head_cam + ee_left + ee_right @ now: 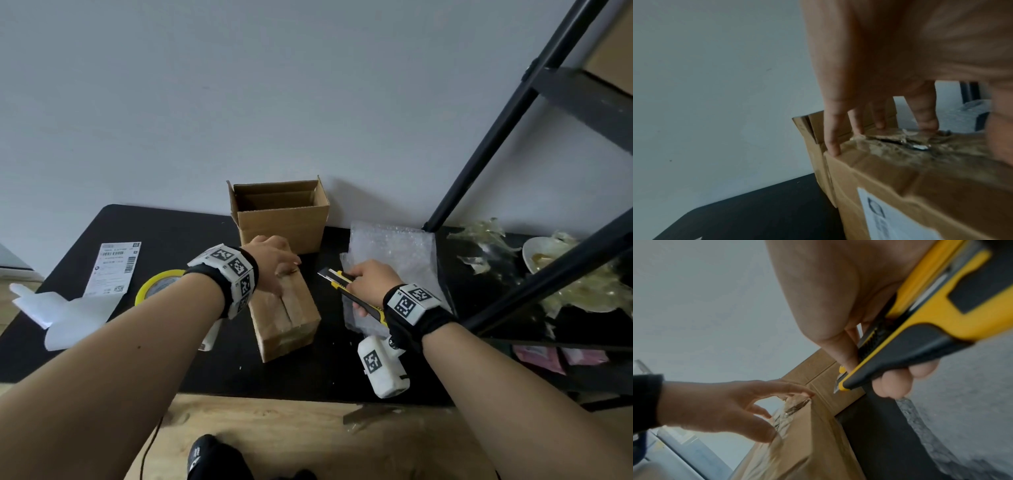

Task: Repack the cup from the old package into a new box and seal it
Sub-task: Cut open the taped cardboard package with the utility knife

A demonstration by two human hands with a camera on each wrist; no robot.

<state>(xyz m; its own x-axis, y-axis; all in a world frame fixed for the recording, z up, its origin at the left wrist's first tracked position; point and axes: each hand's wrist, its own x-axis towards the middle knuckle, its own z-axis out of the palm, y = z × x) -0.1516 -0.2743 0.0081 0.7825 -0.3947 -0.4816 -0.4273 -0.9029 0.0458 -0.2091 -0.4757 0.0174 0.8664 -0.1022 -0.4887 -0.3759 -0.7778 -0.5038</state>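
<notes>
The old package (284,315), a taped brown carton with torn tape along its top (920,186), lies in the middle of the black table (171,233). My left hand (281,267) rests on its far end, fingertips (831,149) pressing the far top edge with the fingers spread. My right hand (366,284) grips a yellow and black utility knife (337,277) just right of the package, its blade extended and pointing left, off the carton. The new box (281,212) stands open behind the package against the wall. No cup shows in any view.
A bubble wrap sheet (394,253) lies under my right hand. A yellow tape roll (157,284), a shipping label (113,267) and white paper (61,315) lie at the left. A black shelf frame (513,113) and a plate (544,257) amid tape scraps stand at the right.
</notes>
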